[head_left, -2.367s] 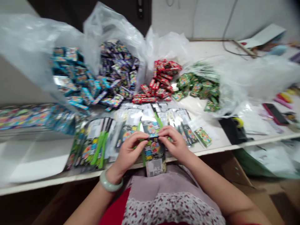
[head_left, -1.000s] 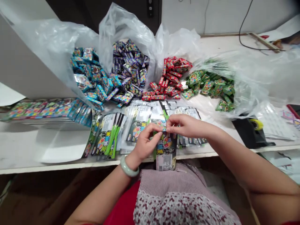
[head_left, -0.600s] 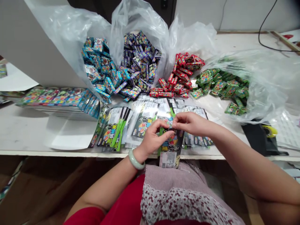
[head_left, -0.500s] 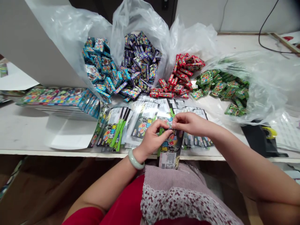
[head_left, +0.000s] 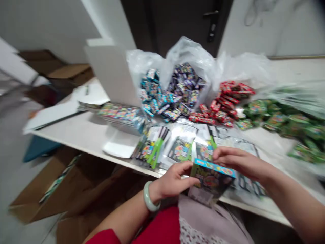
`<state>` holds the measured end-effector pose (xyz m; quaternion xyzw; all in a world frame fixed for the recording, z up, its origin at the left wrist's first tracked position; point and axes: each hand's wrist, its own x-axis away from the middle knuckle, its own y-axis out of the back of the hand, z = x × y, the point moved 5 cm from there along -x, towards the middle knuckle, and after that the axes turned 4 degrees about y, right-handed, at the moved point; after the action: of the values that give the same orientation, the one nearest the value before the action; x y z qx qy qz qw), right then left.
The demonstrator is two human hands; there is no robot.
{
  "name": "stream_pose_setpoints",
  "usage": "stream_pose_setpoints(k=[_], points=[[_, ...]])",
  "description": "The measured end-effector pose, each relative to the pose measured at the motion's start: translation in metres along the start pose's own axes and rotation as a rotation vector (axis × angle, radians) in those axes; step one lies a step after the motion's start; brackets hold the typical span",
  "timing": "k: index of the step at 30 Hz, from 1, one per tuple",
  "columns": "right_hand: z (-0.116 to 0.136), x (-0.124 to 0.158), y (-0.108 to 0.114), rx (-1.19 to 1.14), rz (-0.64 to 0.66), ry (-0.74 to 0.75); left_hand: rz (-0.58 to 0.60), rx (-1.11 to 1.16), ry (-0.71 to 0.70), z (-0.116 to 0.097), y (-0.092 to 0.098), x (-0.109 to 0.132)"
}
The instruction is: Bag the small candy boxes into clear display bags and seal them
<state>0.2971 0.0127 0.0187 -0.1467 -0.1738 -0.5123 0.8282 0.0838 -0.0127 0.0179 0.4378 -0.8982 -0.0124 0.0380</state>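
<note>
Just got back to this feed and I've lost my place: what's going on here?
A person holds a flat printed packet with a blue top edge between their left hand and right hand, over the front edge of a white table. Flat packets with green strips lie on the table behind it. Beyond them are heaps of small teal, purple, red and green packs, with clear plastic bags around them.

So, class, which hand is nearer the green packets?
Right hand, down and left of the green packets; left hand is farther, beyond the blue-topped pack.
</note>
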Motion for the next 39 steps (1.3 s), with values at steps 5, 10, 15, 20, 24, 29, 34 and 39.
stream_pose_setpoints(k=[5, 10, 15, 20, 24, 29, 34, 39], points=[[-0.008, 0.004, 0.039, 0.187, -0.287, 0.120, -0.753, -0.512, -0.482, -0.101, 0.125, 0.074], [-0.015, -0.020, 0.004, 0.251, -0.190, 0.135, -0.938, -1.221, -0.616, -0.126, 0.229, 0.081], [-0.021, -0.037, -0.045, 0.344, 0.004, 0.226, -0.772, -1.423, -0.427, -0.066, 0.277, 0.046], [-0.028, -0.035, -0.039, 0.424, 0.013, 0.224, -0.688, -1.429, -0.312, -0.036, 0.280, 0.048], [-0.024, -0.036, -0.016, 0.458, -0.033, 0.217, -0.772, -1.413, -0.366, -0.046, 0.257, 0.050], [-0.008, -0.058, 0.023, 0.882, -0.404, 0.341, -0.631, -1.061, -0.477, -0.029, 0.146, 0.010], [0.012, -0.096, 0.020, 1.107, -0.317, 0.452, -0.121, -1.057, -0.123, 0.031, 0.033, -0.044], [0.026, -0.126, -0.011, 1.172, -0.256, 0.454, -0.243, -1.087, 0.217, 0.057, 0.050, -0.052]])
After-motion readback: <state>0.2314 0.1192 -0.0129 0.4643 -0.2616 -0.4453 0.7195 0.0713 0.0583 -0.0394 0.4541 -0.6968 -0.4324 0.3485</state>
